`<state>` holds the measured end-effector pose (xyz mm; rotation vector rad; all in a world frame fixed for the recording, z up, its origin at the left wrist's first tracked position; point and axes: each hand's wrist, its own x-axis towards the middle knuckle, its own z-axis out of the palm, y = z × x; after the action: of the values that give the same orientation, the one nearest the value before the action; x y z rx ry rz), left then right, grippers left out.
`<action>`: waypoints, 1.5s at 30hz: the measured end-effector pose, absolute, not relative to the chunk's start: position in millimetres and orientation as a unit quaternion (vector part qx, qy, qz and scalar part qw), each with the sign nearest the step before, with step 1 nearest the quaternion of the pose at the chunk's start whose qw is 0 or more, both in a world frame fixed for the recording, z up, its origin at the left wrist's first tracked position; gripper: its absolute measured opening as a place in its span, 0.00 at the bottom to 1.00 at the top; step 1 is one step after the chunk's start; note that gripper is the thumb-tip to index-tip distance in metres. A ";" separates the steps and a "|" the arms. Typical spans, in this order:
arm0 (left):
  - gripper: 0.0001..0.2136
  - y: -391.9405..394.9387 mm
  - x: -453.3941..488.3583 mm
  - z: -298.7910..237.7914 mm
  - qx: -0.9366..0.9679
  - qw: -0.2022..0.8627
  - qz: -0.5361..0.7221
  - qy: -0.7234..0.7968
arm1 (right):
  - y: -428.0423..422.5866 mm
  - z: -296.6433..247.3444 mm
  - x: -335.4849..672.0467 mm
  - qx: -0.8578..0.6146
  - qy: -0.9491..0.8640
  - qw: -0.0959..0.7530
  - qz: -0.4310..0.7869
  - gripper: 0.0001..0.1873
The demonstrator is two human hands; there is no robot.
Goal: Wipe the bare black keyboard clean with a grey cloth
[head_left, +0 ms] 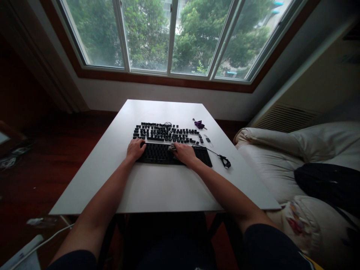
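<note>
A black keyboard [157, 153] with its keycaps off lies across the white table [168, 187]. My left hand [135, 149] holds the keyboard's left end, with the thumb at its edge and the other fingers curled. Pinched in my right hand [184, 152] is a crumpled greyish cloth or tissue [171, 147], pressed onto the middle of the keyboard's top. Just beyond the keyboard, loose black keycaps [157, 131] are laid out in rough rows. The keyboard's cable [225, 161] is bundled to the right.
A purple object [199, 124], perhaps a cloth or pouch, lies at the table's back right. Near it is a small dark item [207, 140]. A light-coloured sofa [267, 161] with a dark bag [329, 183] stands to the right. Windows [149, 33] face the table.
</note>
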<state>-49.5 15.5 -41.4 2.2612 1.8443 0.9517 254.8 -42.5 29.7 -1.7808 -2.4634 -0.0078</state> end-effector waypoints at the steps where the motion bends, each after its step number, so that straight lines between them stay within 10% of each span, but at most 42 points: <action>1: 0.12 16.2 -50.0 -41.5 0.737 0.038 0.311 0.599 | -41.6 30.2 253.2 -0.595 -0.801 0.059 -0.006 0.16; 10: 0.15 28.6 -64.7 -41.9 0.653 0.224 0.404 0.601 | -38.9 4.5 233.0 -0.413 -0.897 0.158 -0.004 0.19; 25: 0.18 24.5 -65.5 -38.1 0.620 0.198 0.439 0.619 | -25.9 -2.6 196.9 -0.414 -0.885 0.204 0.059 0.18; 45: 0.17 35.3 -92.9 -41.7 0.681 0.270 0.400 0.551 | -31.6 15.2 152.7 -0.363 -0.925 0.112 0.015 0.14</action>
<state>-92.9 35.3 -41.7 1.8345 1.4859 1.0777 152.7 -31.6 15.2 -1.0653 -2.7157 0.0450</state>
